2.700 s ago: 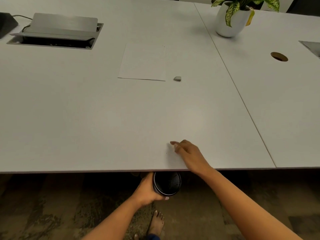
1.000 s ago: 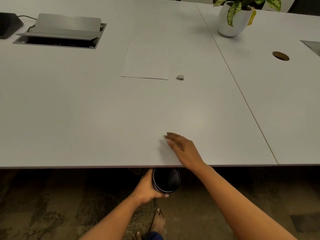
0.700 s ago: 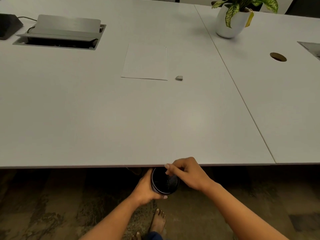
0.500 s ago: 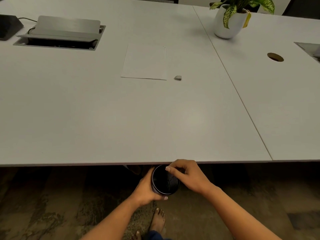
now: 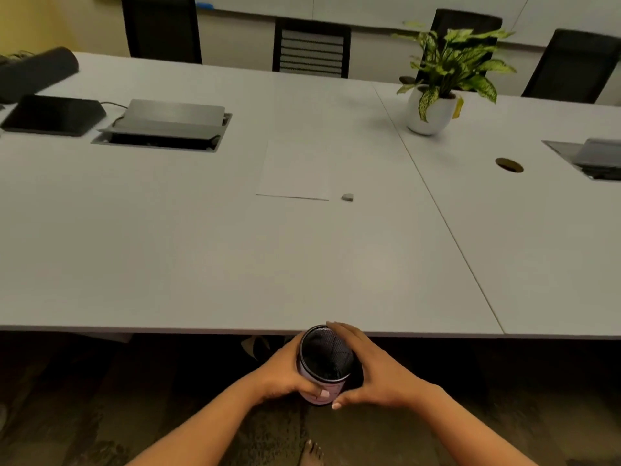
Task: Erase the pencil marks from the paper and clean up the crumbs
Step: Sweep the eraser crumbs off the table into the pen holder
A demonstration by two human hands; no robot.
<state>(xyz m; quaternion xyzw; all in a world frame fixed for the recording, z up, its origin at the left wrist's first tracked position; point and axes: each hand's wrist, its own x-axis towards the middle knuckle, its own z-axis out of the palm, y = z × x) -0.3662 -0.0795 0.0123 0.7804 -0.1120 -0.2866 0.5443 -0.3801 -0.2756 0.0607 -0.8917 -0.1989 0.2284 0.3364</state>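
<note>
A white sheet of paper [image 5: 295,169] lies flat on the grey table [image 5: 201,247], far from the front edge. A small grey eraser [image 5: 347,197] rests just right of the sheet's near corner. Below the table's front edge I hold a black mesh cup [image 5: 324,359] with both hands. My left hand [image 5: 285,371] wraps its left side and my right hand [image 5: 373,368] cups its right side and rim. No pencil marks or crumbs can be made out on the paper or table.
A potted plant [image 5: 437,92] stands at the back right. An open cable box [image 5: 161,126] and a dark device [image 5: 50,114] sit at the back left. A cable hole [image 5: 509,164] and a second box [image 5: 594,158] are on the right. Black chairs [image 5: 311,48] line the far side.
My right hand swept across the table's front edge to the cup held by my left hand, then closed around the cup. The view has tilted up, showing the chairs.
</note>
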